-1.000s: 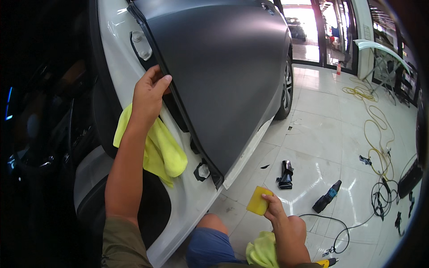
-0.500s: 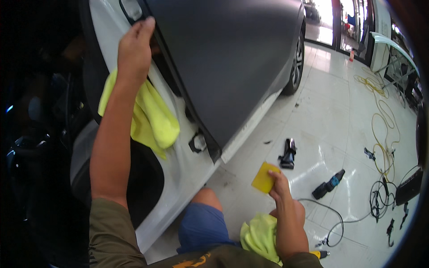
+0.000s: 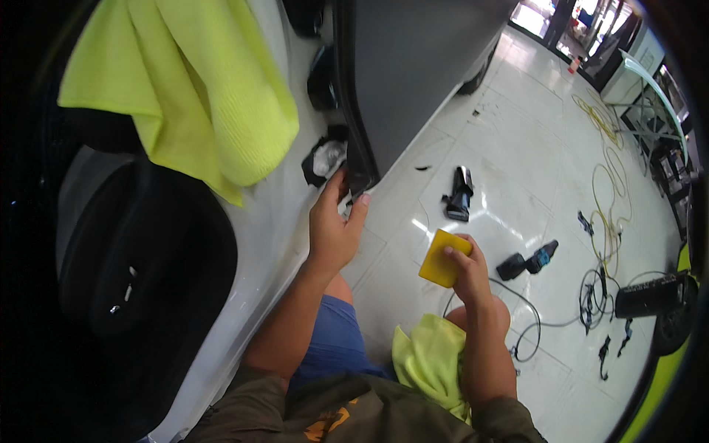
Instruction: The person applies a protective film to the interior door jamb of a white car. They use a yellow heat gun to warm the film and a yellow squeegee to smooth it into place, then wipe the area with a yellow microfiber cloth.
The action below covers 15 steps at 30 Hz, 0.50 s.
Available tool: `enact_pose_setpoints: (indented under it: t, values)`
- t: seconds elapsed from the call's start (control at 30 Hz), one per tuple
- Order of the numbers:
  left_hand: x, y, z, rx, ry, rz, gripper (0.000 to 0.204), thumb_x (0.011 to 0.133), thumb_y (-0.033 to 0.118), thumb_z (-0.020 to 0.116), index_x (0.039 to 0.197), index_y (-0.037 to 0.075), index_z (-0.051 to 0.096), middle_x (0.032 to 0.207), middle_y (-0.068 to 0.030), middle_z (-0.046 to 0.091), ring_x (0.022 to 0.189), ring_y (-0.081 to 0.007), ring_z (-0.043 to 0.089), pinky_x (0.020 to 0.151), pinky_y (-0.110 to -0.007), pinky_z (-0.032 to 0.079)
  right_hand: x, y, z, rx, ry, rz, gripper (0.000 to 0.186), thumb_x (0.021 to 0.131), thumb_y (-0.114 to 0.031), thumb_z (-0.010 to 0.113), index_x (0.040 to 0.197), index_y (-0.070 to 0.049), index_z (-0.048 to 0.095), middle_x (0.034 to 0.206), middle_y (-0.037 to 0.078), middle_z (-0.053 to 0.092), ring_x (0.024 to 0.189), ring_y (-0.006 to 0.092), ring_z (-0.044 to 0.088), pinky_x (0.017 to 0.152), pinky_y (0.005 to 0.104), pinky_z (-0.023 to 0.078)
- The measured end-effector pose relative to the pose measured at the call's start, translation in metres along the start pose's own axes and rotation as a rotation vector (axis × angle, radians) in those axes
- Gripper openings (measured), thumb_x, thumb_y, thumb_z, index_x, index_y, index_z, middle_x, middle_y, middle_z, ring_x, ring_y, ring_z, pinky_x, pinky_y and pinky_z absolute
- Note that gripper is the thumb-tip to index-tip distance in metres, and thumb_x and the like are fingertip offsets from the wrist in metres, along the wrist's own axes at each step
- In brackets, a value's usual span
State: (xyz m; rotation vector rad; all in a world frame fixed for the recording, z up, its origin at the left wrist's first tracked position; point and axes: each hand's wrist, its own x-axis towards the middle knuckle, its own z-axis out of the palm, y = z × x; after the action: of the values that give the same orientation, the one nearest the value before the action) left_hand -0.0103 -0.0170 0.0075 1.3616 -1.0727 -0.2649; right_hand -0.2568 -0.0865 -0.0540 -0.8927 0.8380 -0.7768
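Note:
My left hand point(image 3: 332, 232) is at the lower corner point(image 3: 362, 177) of the dark grey door panel point(image 3: 410, 74), thumb and fingers closed around its edge, next to a black fitting with a silver centre point(image 3: 325, 159). My right hand point(image 3: 469, 273) grips a flat yellow squeegee point(image 3: 436, 258) above the floor. A yellow microfibre cloth point(image 3: 177, 96) drapes over the white door frame point(image 3: 207, 340), above a black inner door card point(image 3: 133, 317). Another yellow cloth point(image 3: 428, 354) lies on my lap beside my right forearm.
The tiled floor point(image 3: 524, 133) holds a crumpled black piece point(image 3: 460, 192), a black-blue tool point(image 3: 539, 258), yellow hoses point(image 3: 605, 170), tangled black cables point(image 3: 591, 295) and scraps. A white panel on a stand point(image 3: 657, 88) stands right; glass doors point(image 3: 546, 22) are at the back.
My left hand has moved down the door edge to its lower corner. My right hand still holds the squeegee. The view has shifted, so the draped cloth sits higher and larger in the picture.

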Motion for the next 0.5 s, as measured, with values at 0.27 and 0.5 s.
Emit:
enact_pose_setpoints:
  t: [0.27, 0.5]
  values:
    - [0.013, -0.038, 0.002, 0.144, -0.125, -0.034, 0.021, 0.091, 0.01, 0.063, 0.109, -0.002, 0.064, 0.096, -0.0111, 0.067, 0.089, -0.0175, 0.063, 0.08, -0.03, 0.048, -0.051, -0.042, 0.0, -0.308, -0.089, 0.071, 0.031, 0.086, -0.005, 0.063, 0.114, -0.004, 0.049, 0.096, 0.004, 0.056, 0.089, 0.0145, 0.057, 0.078, 0.0282, 0.048]
    - [-0.081, 0.006, -0.009, -0.258, -0.366, -0.117, 0.047, 0.095, 0.016, 0.061, 0.135, -0.003, 0.043, 0.124, -0.0134, 0.056, 0.112, -0.0208, 0.056, 0.098, -0.032, 0.043, -0.141, -0.023, 0.042, -0.316, 0.069, -0.042, 0.031, 0.095, -0.02, 0.06, 0.12, -0.004, 0.05, 0.105, 0.009, 0.055, 0.1, 0.0185, 0.055, 0.088, 0.0312, 0.044]
